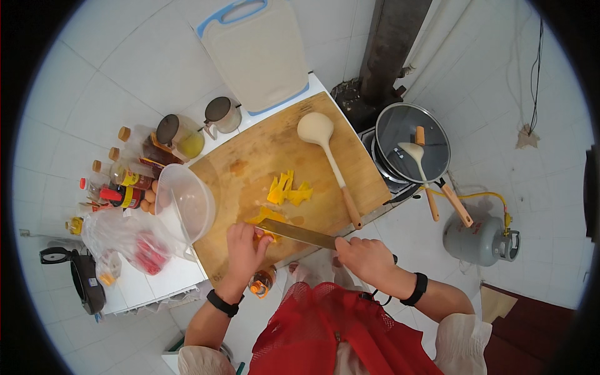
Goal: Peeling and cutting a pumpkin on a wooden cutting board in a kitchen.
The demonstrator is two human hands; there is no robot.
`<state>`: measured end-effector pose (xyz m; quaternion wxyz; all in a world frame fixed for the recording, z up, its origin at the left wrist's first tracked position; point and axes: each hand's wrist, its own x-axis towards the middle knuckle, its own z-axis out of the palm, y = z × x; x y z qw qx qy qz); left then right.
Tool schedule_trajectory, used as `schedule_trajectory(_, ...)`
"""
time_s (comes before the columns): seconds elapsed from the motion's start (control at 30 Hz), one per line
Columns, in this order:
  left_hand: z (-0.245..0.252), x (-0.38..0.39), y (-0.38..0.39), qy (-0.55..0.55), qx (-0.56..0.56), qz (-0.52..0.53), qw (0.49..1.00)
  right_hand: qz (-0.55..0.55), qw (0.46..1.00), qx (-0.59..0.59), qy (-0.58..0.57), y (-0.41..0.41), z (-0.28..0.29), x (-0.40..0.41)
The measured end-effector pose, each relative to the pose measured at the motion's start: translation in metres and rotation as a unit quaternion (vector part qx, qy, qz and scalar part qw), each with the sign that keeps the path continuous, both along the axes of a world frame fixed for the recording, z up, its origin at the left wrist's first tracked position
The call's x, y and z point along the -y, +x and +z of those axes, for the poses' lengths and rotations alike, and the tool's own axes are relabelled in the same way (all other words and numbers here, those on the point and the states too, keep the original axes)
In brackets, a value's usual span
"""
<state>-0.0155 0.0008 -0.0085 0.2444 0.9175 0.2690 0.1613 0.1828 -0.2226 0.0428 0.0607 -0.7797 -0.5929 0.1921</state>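
Note:
My right hand (363, 258) is closed around the handle of a kitchen knife (300, 233), whose blade points left over the near part of a wooden cutting board (234, 178). Beside the blade's tip, the fingers of my left hand (246, 243) press on yellow-orange food pieces (269, 216), partly hidden by the blade and fingers. Farther up the board lies a small pile of cut yellow strips (283, 187). A large cream ladle (316, 129) with a wooden handle rests on the board's right side.
A clear plastic bowl (192, 204) touches the board's left side, near eggs (149, 199), sauce bottles (126, 176) and a plastic bag (117, 234). A white cutting board (258, 56) leans behind. Right: a lidded pan (403, 159) on the stove, a spatula (412, 151) across its lid, a gas cylinder (473, 241).

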Motion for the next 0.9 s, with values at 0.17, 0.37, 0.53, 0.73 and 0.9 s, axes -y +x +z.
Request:
schedule_trajectory(0.17, 0.002, -0.001, 0.001, 0.017, 0.033, -0.003, 0.999, -0.038, 0.999, 0.005, 0.010, 0.005, 0.002, 0.002)
schedule_trajectory(0.37, 0.002, -0.001, -0.001, -0.015, 0.013, 0.003, 1.000, -0.104, 0.989, -0.109, -0.006, 0.012, 0.011, -0.013)
schedule_trajectory(0.53, 0.003, 0.000, 0.000, -0.005, 0.024, -0.002, 1.000, -0.125, 0.963, -0.227, 0.068, -0.006, 0.002, -0.054)
schedule_trajectory(0.73, 0.004, -0.005, -0.001, 0.016, 0.053, -0.033, 0.998, -0.111, 0.931, -0.315, 0.149, -0.021, -0.007, -0.096)
schedule_trajectory(0.9, -0.001, -0.009, -0.005, 0.002, 0.059, -0.039, 0.997, -0.095, 0.952, -0.263, 0.124, -0.041, -0.014, -0.108)
